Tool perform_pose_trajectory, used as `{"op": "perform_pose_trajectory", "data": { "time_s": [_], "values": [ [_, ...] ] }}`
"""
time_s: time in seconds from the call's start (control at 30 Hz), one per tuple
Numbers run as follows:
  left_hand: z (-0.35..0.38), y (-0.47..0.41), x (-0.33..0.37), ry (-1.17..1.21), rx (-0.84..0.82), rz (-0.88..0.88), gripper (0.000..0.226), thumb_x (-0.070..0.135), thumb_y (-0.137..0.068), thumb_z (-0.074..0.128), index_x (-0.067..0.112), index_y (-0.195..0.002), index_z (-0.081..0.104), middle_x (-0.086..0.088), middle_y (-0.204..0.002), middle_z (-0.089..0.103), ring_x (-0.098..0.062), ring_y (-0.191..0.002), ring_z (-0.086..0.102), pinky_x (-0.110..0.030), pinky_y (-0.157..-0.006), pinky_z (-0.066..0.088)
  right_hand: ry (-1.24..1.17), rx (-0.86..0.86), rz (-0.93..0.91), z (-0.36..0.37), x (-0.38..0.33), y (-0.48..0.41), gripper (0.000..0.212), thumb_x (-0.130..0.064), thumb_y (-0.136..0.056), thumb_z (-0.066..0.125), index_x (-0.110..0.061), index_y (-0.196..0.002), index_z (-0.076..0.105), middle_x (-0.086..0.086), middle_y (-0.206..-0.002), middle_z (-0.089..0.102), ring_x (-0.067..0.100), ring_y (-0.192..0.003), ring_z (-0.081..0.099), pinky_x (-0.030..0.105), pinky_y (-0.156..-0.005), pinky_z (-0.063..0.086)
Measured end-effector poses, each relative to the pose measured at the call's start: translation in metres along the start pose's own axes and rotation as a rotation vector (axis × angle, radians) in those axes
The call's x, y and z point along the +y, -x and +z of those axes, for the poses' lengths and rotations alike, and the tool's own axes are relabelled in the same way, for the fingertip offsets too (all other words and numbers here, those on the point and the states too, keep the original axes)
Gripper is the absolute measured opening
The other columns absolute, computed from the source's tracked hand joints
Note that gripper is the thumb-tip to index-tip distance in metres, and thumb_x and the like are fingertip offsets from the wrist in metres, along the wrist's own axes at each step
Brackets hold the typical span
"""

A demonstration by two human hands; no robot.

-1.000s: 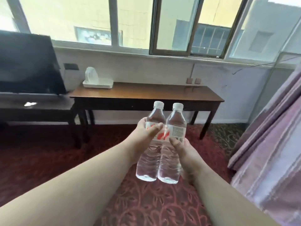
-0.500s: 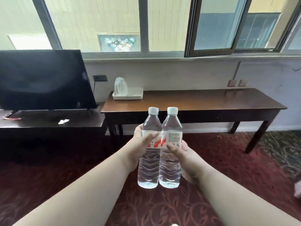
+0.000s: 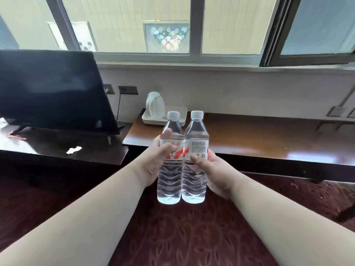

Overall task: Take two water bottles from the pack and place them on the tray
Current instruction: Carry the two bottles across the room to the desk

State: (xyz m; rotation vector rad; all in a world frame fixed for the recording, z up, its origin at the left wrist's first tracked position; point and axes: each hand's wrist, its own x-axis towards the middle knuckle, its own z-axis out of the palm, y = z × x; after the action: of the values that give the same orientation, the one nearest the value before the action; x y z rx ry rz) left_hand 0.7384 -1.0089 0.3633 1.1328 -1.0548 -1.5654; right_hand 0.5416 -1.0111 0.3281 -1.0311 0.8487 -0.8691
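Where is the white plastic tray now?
The white plastic tray sits on the brown wooden table's left end, holding a white kettle, behind the bottles.

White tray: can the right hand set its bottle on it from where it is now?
Probably not yet. The right hand holds its bottle in the air short of the table; the white tray sits further back, with free space beside the kettle.

Both hands hold two upright water bottles side by side before the white tray.
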Motion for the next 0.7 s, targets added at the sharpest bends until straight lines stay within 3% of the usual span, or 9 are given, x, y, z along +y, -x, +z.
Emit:
{"op": "perform_pose_trajectory", "data": {
  "time_s": [0.23, 0.33, 0.47, 0.53, 0.6, 0.63, 0.7],
  "values": [
    [-0.040, -0.112, 0.014, 0.021, 0.045, 0.020, 0.072, 0.016, -0.077, 0.066, 0.018, -0.144, 0.039, -0.026, -0.132, 0.059, -0.043, -0.121, 0.060, -0.063, -0.101, 0.048, 0.107, 0.015, -0.005, -0.020, -0.023, -0.115, 0.106, -0.053, -0.063, 0.087, -0.017, -0.151, 0.039, 0.011, -0.138, 0.068, 0.031, -0.128, 0.064, 0.059, -0.115, 0.041],
    [-0.066, -0.167, 0.021, 0.001, 0.068, 0.025, 0.066, 0.017, -0.076, 0.062, 0.015, -0.140, 0.044, -0.028, -0.132, 0.059, -0.041, -0.119, 0.062, -0.062, -0.099, 0.049, 0.076, 0.010, 0.000, -0.027, -0.025, -0.172, 0.091, -0.041, -0.076, 0.083, -0.016, -0.151, 0.039, 0.013, -0.139, 0.068, 0.032, -0.127, 0.065, 0.059, -0.114, 0.042],
    [-0.108, -0.251, 0.031, -0.003, -0.040, 0.060, 0.047, 0.012, -0.080, 0.055, 0.029, -0.123, 0.065, -0.017, -0.117, 0.071, -0.037, -0.111, 0.065, -0.052, -0.099, 0.052, 0.054, 0.050, 0.010, -0.031, -0.031, -0.257, 0.070, -0.025, -0.085, 0.077, -0.011, -0.147, 0.047, 0.019, -0.137, 0.068, 0.038, -0.126, 0.065, 0.063, -0.112, 0.042],
    [-0.133, -0.295, 0.039, -0.016, -0.127, 0.038, 0.047, 0.009, -0.083, 0.057, 0.021, -0.127, 0.060, -0.020, -0.119, 0.071, -0.039, -0.111, 0.066, -0.052, -0.097, 0.054, 0.075, 0.078, -0.009, -0.035, -0.035, -0.298, 0.053, -0.016, -0.090, 0.071, -0.007, -0.140, 0.056, 0.021, -0.134, 0.069, 0.037, -0.125, 0.066, 0.059, -0.112, 0.044],
    [-0.157, -0.333, 0.045, -0.078, -0.162, 0.009, 0.042, 0.008, -0.083, 0.065, 0.024, -0.122, 0.060, -0.014, -0.115, 0.075, -0.032, -0.109, 0.069, -0.041, -0.089, 0.059, 0.116, 0.066, -0.004, -0.041, -0.038, -0.334, 0.038, -0.014, -0.089, 0.073, -0.014, -0.127, 0.068, 0.014, -0.128, 0.075, 0.030, -0.122, 0.069, 0.049, -0.110, 0.049],
    [-0.167, -0.351, 0.047, -0.127, -0.186, 0.002, 0.038, 0.008, -0.083, 0.068, 0.028, -0.115, 0.063, -0.010, -0.110, 0.077, -0.027, -0.105, 0.071, -0.033, -0.083, 0.060, 0.124, 0.058, 0.008, -0.045, -0.038, -0.350, 0.035, -0.012, -0.089, 0.074, -0.019, -0.123, 0.071, 0.011, -0.126, 0.076, 0.026, -0.121, 0.070, 0.044, -0.107, 0.053],
    [-0.186, -0.383, 0.048, -0.244, -0.228, -0.028, 0.039, 0.011, -0.081, 0.074, 0.031, -0.113, 0.065, -0.007, -0.108, 0.078, -0.019, -0.098, 0.072, -0.025, -0.077, 0.057, 0.147, 0.108, 0.026, -0.058, -0.032, -0.380, 0.052, -0.007, -0.087, 0.075, -0.020, -0.136, 0.061, 0.014, -0.132, 0.072, 0.028, -0.125, 0.067, 0.044, -0.106, 0.053]
  ]
}}
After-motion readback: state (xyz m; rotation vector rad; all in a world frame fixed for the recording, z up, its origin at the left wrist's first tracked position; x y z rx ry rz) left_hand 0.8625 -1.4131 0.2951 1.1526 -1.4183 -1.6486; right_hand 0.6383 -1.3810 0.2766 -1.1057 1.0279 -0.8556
